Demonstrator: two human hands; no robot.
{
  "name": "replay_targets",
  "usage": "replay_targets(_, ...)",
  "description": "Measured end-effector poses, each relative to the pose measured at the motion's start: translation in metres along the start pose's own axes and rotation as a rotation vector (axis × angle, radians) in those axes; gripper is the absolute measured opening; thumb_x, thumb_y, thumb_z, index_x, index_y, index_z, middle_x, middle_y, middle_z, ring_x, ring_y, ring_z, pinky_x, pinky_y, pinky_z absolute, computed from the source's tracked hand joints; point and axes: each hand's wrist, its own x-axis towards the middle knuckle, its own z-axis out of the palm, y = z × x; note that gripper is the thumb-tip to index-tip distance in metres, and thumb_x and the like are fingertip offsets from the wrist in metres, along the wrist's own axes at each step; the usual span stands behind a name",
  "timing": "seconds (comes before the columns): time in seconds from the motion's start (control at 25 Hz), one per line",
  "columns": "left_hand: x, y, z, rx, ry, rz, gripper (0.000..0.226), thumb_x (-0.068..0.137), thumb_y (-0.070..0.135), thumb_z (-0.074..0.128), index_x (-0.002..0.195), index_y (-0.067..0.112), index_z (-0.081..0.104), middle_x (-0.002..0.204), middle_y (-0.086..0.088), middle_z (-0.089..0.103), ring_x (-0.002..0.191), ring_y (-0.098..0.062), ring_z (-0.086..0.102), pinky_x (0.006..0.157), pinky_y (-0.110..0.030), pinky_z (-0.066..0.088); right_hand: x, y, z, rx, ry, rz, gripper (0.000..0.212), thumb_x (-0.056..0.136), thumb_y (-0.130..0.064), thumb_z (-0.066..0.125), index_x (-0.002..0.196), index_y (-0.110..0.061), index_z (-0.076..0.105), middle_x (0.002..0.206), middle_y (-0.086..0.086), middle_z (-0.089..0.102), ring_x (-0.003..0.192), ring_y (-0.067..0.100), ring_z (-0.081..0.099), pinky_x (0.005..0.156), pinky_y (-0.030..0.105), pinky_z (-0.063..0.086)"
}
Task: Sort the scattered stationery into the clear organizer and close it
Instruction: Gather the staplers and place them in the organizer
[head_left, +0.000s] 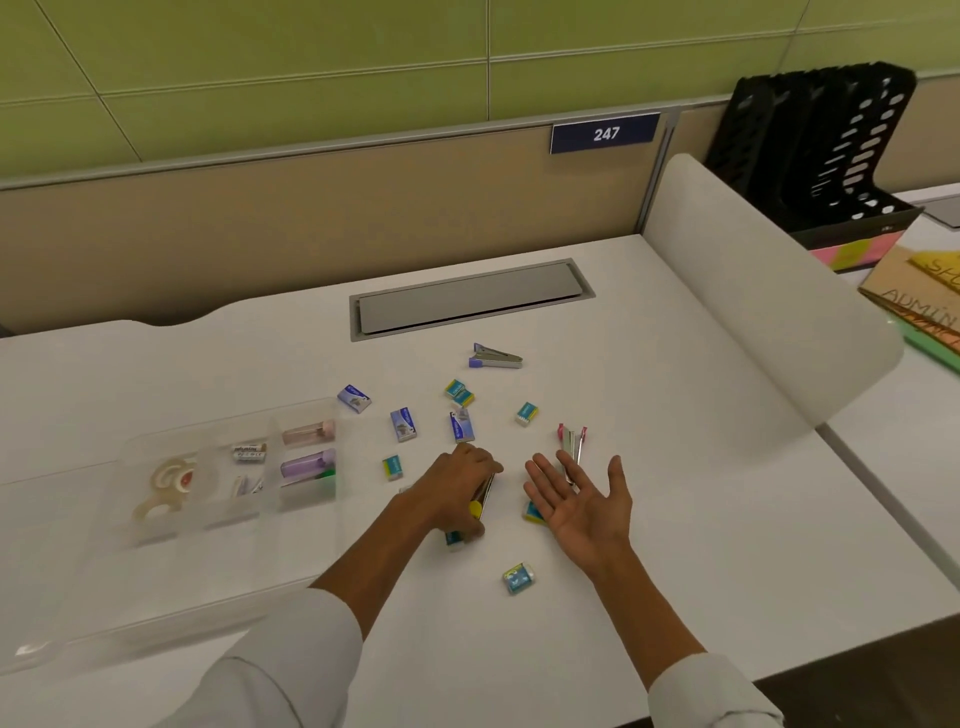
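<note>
The left hand (457, 488) curls around a slim metal stapler with a yellow end (482, 501), low on the white table (675, 467). The right hand (582, 506) lies palm up, fingers spread, holding nothing, just beside a pink-handled metal stapler (573, 441). Small blue and yellow boxes (460, 392) lie scattered around both. The clear plastic organizer (228, 467) sits open to the left, holding tape rolls (169, 480).

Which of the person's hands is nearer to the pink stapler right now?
The right. The right hand lies open, palm up, its fingertips just in front of the pink stapler. The left hand grips a yellow stapler further to the left.
</note>
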Motion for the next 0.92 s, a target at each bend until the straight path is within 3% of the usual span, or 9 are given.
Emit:
replay_targets(0.24, 0.006, -0.003, -0.004, 0.097, 0.036, 0.046, 0.105, 0.062, 0.067, 0.073, 0.146, 0.026, 0.026, 0.147, 0.001, 0.035, 0.135, -0.020, 0.028, 0.112, -0.040, 0.027, 0.004, -0.002, -0.002, -0.021, -0.026, 0.056, 0.079, 0.087, -0.067, 0.049, 0.137, -0.007, 0.055, 0.135, 0.024, 0.061, 0.125, 0.041, 0.059, 0.114, 0.052, 0.038)
replay_targets(0.4, 0.003, 0.003, -0.009, -0.066, 0.267, 0.113, 0.099, 0.057, 0.075, 0.068, 0.138, 0.023, 0.042, 0.134, 0.004, 0.044, 0.122, -0.015, 0.036, 0.105, -0.038, 0.037, 0.005, 0.000, -0.001, -0.053, -0.033, 0.049, 0.079, 0.082, -0.064, 0.055, 0.137, -0.007, 0.055, 0.135, 0.023, 0.061, 0.124, 0.039, 0.060, 0.108, 0.053, 0.043)
replay_targets(0.52, 0.007, 0.019, -0.016, -0.254, 0.446, 0.188, 0.097, 0.055, 0.070, 0.072, 0.135, 0.024, 0.044, 0.128, 0.006, 0.048, 0.117, -0.012, 0.038, 0.100, -0.034, 0.039, 0.005, 0.002, 0.005, -0.089, -0.030, 0.056, 0.075, 0.086, -0.064, 0.053, 0.137, -0.008, 0.056, 0.134, 0.021, 0.062, 0.125, 0.037, 0.059, 0.109, 0.051, 0.044)
replay_targets(0.72, 0.018, 0.047, -0.015, -0.358, 0.412, 0.194, 0.106, 0.054, 0.066, 0.078, 0.142, 0.027, 0.033, 0.137, 0.004, 0.043, 0.125, -0.012, 0.035, 0.102, -0.037, 0.041, -0.005, 0.001, 0.021, -0.102, -0.070, 0.096, 0.070, 0.088, -0.064, 0.053, 0.133, -0.011, 0.062, 0.132, 0.017, 0.065, 0.117, 0.033, 0.066, 0.090, 0.043, 0.059)
replay_targets(0.92, 0.007, 0.028, 0.003, -0.451, 0.449, 0.098, 0.112, 0.056, 0.072, 0.075, 0.146, 0.028, 0.026, 0.151, 0.008, 0.030, 0.139, -0.008, 0.022, 0.116, -0.037, 0.026, -0.006, -0.002, 0.014, -0.061, -0.066, 0.093, 0.073, 0.088, -0.056, 0.059, 0.143, -0.009, 0.050, 0.135, 0.019, 0.063, 0.099, 0.029, 0.071, 0.073, 0.033, 0.061)
